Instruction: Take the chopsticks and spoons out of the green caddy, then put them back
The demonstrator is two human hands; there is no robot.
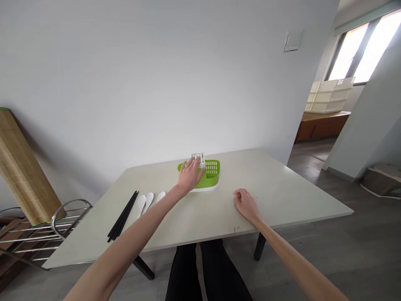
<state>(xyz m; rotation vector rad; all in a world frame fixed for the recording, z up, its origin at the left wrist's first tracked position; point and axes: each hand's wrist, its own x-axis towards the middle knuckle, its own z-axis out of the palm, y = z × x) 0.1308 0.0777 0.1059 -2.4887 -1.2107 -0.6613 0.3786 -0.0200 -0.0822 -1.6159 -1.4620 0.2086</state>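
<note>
Well toward the far middle of the pale surface [282,188] sits a green slotted plastic cutlery holder on a white base [212,172], its long axis running left to right. The left hand [189,176] lies open over its left end, fingers stretched far. The right hand [246,205] rests nearer, fingers curled in, empty. Black chopsticks [123,216] and three white spoons [147,201] lie left, pointing far.

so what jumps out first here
The bright green utensil holder at the far middle of the pale table, with the left hand laid on it. Next, the black chopsticks and three white spoons on the table's left side; the right hand rests nearer.
</note>
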